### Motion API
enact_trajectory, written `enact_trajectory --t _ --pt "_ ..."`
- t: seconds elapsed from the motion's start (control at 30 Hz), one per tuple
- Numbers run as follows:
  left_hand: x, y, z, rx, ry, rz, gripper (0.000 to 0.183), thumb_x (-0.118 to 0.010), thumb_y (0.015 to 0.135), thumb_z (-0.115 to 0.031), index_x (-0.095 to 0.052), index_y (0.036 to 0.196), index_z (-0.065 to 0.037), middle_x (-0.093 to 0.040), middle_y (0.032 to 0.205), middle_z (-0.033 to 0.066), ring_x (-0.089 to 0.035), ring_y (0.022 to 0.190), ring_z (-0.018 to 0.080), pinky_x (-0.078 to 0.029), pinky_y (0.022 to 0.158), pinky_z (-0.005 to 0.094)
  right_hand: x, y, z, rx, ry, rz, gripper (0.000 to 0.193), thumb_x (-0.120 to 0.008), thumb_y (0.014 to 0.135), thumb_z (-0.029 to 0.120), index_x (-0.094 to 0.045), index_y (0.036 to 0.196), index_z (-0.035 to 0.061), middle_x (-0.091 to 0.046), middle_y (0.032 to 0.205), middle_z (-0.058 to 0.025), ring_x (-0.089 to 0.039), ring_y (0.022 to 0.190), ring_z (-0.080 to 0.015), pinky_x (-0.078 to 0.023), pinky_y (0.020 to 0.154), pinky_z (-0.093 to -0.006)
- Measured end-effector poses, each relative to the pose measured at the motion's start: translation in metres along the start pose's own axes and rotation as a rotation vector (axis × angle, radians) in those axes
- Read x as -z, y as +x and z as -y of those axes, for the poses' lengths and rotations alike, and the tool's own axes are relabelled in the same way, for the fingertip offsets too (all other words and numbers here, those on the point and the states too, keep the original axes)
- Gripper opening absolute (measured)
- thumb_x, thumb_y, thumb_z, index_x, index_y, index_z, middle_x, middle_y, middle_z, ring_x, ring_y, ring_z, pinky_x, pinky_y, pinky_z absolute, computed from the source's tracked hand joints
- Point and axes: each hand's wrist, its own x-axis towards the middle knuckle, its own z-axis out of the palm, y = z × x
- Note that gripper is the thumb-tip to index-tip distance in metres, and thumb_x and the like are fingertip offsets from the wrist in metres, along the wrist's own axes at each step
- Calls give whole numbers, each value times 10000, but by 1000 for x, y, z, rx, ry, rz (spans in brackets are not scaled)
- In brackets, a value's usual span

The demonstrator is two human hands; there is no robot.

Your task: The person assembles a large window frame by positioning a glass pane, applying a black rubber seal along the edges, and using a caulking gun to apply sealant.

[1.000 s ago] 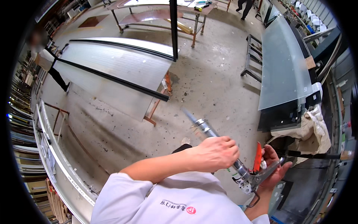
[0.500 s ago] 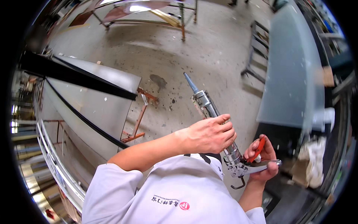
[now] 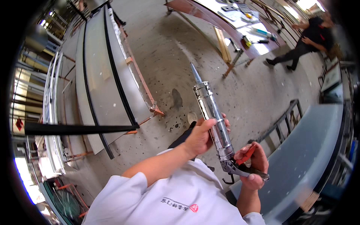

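A silver caulking gun (image 3: 210, 103) with a tapered blue-grey nozzle (image 3: 195, 73) points away from me over the floor, slightly leftward. My left hand (image 3: 198, 138) cradles its barrel from below, the thumb on the near side and fingertips showing on the far side. At the rear end my right hand (image 3: 258, 165) is closed around the handle and the red trigger (image 3: 246, 155). A black hooked rod end (image 3: 228, 181) sticks out behind the barrel. Part of the right fingers is hidden by the handle.
To the left, a long grey panel (image 3: 99, 71) on an orange-legged stand carries black strips (image 3: 116, 75); a black bar (image 3: 80, 128) juts toward me. Frosted glass (image 3: 300, 153) lies at right beside a dark rack (image 3: 283, 122). A tool-covered table (image 3: 210, 18) and a person (image 3: 315, 37) are farther off.
My view has swung, bringing the table and person in at right. The left hand has gone from over the barrel to beneath it. My right hand keeps hold of the handle.
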Motion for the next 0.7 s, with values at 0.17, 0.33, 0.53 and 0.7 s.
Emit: enact_trajectory --t 0.17,0.33,0.53,0.7 --pt "2 115 -42 -49 -93 -157 329 -633 841 -176 -537 1112 -15 -642 964 128 -639 894 263 -542 868 395 12 122 -26 89 -149 -43 691 -629 822 361 -441 1302 -98 -549 1203 -213 -566 1038 -270 -454 909 -372" --pt "19 201 -87 -189 -229 -293 287 -634 820 -125 -570 1074 -7 -638 930 117 -634 870 250 -545 841 390 56 249 -60 235 -601 -173 559 -469 937 474 -526 1091 -61 -537 881 -102 -489 752 -167 -401 686 -287" --pt "47 244 -143 -676 181 -583 273 -680 768 -35 -599 1027 -12 -633 922 94 -615 844 187 -523 774 340 109 364 -90 -225 -530 -85 394 -454 816 125 -514 1151 -72 -520 1027 -89 -467 874 -156 -389 791 -262" --pt "46 257 -182 -519 919 -1092 301 -681 674 -63 -585 955 -10 -648 842 56 -595 770 134 -474 716 286 128 456 -158 -583 -548 232 368 -459 801 -89 -542 1156 -42 -569 1076 -94 -535 931 -155 -430 832 -263"
